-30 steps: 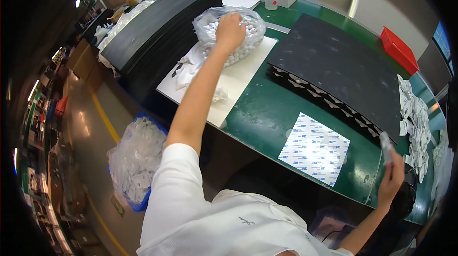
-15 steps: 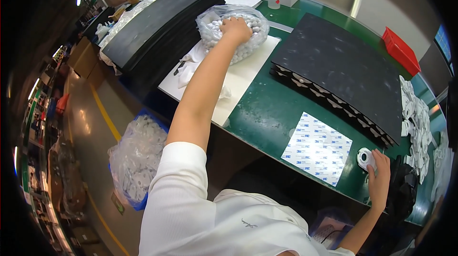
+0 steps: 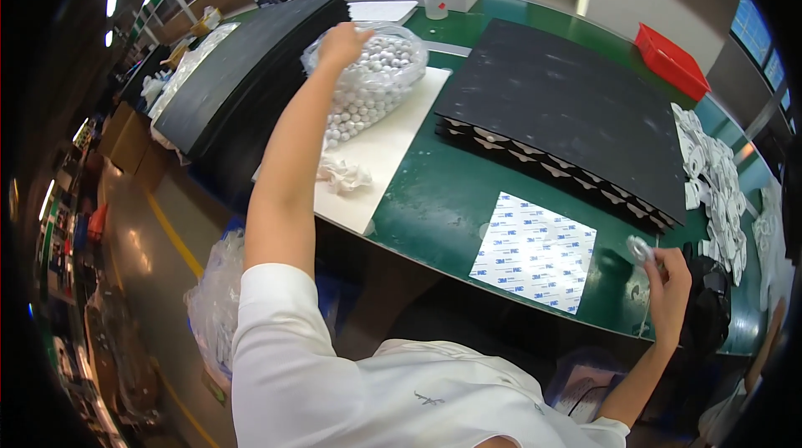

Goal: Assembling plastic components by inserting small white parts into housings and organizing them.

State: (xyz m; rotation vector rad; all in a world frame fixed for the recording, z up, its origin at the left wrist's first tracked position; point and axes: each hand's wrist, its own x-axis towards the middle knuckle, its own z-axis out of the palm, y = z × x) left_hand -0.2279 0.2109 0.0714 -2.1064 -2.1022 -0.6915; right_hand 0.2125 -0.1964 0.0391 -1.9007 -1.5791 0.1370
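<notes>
Reaching toward 11 o'clock, the left hand (image 3: 341,40) rests at the open top of a clear plastic bag of small white round parts (image 3: 372,76), its fingers curled down at the bag's rim; whether they pinch a part cannot be told. The bag lies on a white sheet (image 3: 380,156) on the green table (image 3: 434,197), beside a crumpled white wad (image 3: 342,174). At 4 o'clock the right hand (image 3: 668,289) is raised over the table edge, fingers closed on a small whitish round part (image 3: 640,248). Between the hands lies a printed white backing sheet (image 3: 535,252); at 1 o'clock a stack of black trays (image 3: 568,106); at 10 o'clock a stack of black sheets (image 3: 242,72).
</notes>
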